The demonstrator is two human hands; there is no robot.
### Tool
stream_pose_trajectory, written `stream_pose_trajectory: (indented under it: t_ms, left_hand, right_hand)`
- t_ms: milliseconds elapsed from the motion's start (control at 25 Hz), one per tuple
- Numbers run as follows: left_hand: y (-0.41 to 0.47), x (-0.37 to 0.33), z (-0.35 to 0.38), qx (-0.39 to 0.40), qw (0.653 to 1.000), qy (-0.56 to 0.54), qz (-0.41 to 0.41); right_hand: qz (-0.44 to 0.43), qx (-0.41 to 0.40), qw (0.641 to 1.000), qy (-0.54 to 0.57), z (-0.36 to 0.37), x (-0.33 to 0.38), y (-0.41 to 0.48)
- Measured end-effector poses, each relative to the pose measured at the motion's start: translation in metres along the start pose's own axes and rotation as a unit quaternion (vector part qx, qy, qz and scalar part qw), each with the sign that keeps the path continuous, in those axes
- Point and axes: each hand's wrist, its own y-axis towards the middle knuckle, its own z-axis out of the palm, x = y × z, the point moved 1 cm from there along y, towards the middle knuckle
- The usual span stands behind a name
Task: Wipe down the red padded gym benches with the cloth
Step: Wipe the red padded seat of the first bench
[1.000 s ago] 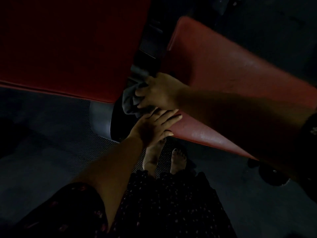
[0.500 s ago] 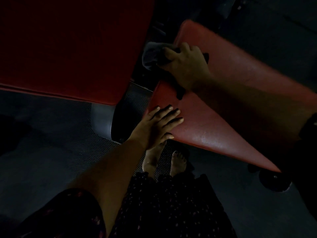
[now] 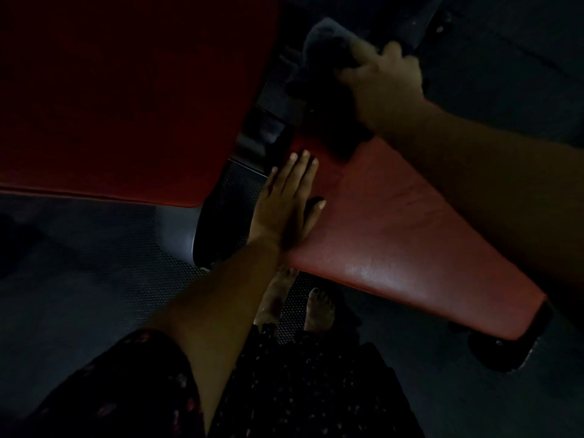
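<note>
Red padded bench point(image 3: 395, 235) slants across the right; a second, darker red bench point(image 3: 126, 96) fills the upper left. The left hand point(image 3: 284, 203) lies flat, fingers straight, on the slanted pad's near edge. The right hand point(image 3: 384, 86) grips the dark cloth point(image 3: 325, 58) at its far end.

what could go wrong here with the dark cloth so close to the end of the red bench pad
The dark grey cloth bunched in the right hand overhangs the narrow red padded bench beside the black metal frame; it may snag there. The left hand lies flat near the pad's edge and could slip off.
</note>
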Motion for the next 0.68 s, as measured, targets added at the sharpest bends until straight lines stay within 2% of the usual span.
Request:
stream_pose_trajectory:
  t_ms: [80,200,240,320,400,480,600,680]
  left_hand:
    - [0.000,0.002,0.003,0.015,1.000,0.002,0.000]
    - [0.000,0.003,0.006,0.035,0.999,0.011,-0.012]
    - [0.001,0.003,0.006,0.033,0.999,0.016,-0.012]
    - [0.001,0.003,0.007,0.022,0.999,0.020,-0.012]
    - [0.001,0.003,0.008,0.010,1.000,0.023,-0.006]
    - [0.000,0.003,0.008,0.009,1.000,0.028,-0.001]
    - [0.002,0.004,0.008,0.004,0.999,0.032,0.006]
    - [0.001,0.005,0.008,-0.005,1.000,0.022,0.014]
  right_hand:
    - [-0.040,-0.053,0.998,-0.004,0.005,0.016,-0.006]
    - [-0.230,-0.104,0.965,-0.066,0.018,0.031,-0.016]
    - [-0.260,-0.105,0.956,-0.082,0.017,0.024,-0.012]
    - [-0.213,-0.115,0.967,-0.083,0.007,-0.001,0.000]
    - [-0.108,-0.071,0.990,-0.051,-0.001,-0.019,0.011]
    - [-0.042,-0.031,0.999,-0.010,-0.002,-0.023,0.017]
    - [0.048,-0.004,0.997,0.061,-0.002,-0.017,0.026]
    - [0.113,0.031,0.983,0.141,-0.004,-0.018,0.034]
